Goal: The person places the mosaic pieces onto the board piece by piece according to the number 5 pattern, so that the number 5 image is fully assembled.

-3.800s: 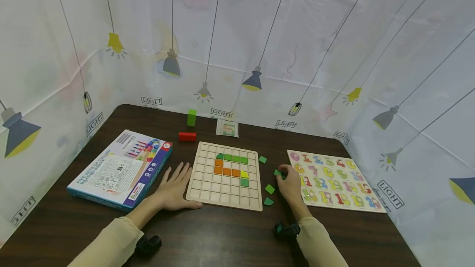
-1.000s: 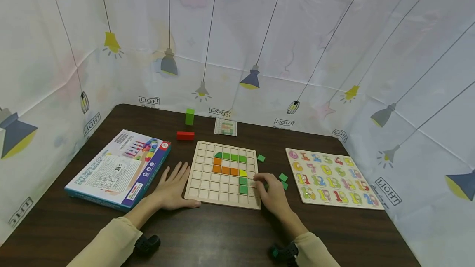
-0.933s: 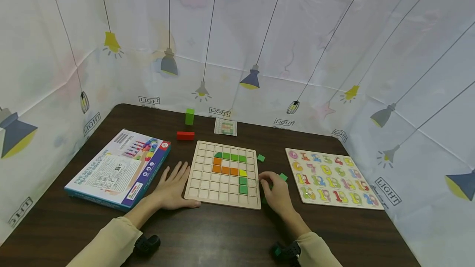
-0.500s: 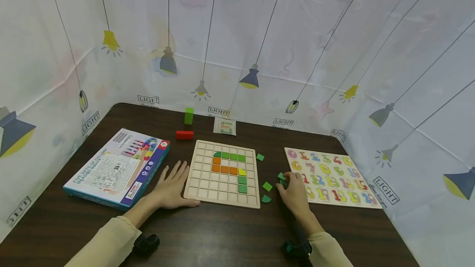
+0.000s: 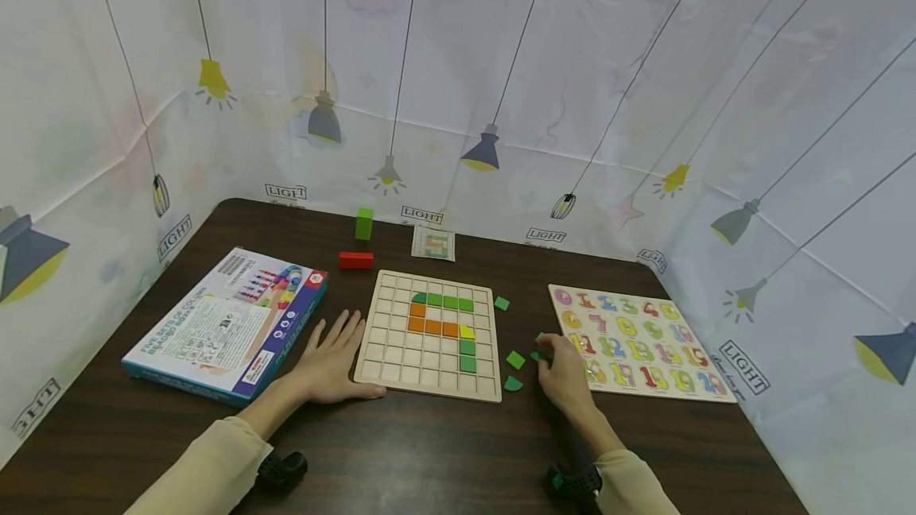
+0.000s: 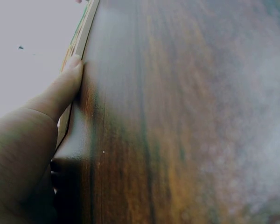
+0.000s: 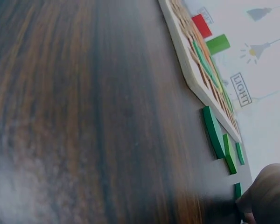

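White lamp-printed sheeting [image 5: 444, 38] walls in dark wood-grain table [image 5: 429, 459]. On it we see boxed set [image 5: 225, 324] at left, number board [image 5: 637, 332] at right, gridded board [image 5: 404, 356] between, partly filled with coloured pieces [image 5: 433, 327]. Our left hand [image 5: 331, 368] flat, fingers spread, released; thumb touches gridded board's edge. Our right hand [image 5: 565, 368], beside number board, pinches green tile [image 5: 535, 356] at fingertips; tile lies right of gridded board, near loose green pieces [image 5: 515, 360].
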### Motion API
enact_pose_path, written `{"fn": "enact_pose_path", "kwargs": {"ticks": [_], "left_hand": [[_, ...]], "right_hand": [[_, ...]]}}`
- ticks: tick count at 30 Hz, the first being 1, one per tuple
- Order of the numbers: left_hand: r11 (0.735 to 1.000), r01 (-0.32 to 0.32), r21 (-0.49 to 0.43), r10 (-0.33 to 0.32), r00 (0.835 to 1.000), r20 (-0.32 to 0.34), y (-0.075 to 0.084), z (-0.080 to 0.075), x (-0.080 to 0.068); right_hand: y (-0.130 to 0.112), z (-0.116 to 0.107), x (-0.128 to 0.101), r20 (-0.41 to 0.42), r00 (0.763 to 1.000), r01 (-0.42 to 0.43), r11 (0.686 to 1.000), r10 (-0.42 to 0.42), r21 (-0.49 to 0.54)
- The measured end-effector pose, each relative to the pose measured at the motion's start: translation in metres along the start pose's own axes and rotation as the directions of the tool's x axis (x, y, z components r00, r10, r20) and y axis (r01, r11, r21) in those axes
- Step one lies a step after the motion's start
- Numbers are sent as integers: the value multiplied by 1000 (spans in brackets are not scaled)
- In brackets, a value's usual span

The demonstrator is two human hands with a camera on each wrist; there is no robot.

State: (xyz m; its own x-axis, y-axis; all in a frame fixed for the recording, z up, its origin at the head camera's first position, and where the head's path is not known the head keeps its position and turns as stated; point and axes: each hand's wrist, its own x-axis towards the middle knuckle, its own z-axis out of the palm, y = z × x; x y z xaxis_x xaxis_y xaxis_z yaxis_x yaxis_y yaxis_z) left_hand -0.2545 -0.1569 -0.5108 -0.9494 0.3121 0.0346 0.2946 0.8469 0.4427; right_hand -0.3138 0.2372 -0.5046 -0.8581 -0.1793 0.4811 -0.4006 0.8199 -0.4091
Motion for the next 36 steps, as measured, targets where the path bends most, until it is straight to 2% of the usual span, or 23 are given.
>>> {"fn": "enact_pose_path", "kwargs": {"ticks": [7,12,17,26,36], "left_hand": [[1000,9,5,-9,1000,-6,-3,4,1],[1000,-4,-7,4,999,-32,-5,7,1],[1000,-6,-8,6,1000,-30,-6,7,2],[1000,3,0,-3,1000,-20,-6,7,1],[1000,1,15,-1,1000,-13,-5,5,1]], "right_hand": [[-1,2,0,-36,999,-21,1000,21,15],[-2,2,1,-19,1000,-21,1000,21,22],[-5,1,1,13,1000,-18,999,17,44],[-17,2,3,65,994,71,985,-82,157],[-35,11,-2,137,967,182,960,-213,211]]}}
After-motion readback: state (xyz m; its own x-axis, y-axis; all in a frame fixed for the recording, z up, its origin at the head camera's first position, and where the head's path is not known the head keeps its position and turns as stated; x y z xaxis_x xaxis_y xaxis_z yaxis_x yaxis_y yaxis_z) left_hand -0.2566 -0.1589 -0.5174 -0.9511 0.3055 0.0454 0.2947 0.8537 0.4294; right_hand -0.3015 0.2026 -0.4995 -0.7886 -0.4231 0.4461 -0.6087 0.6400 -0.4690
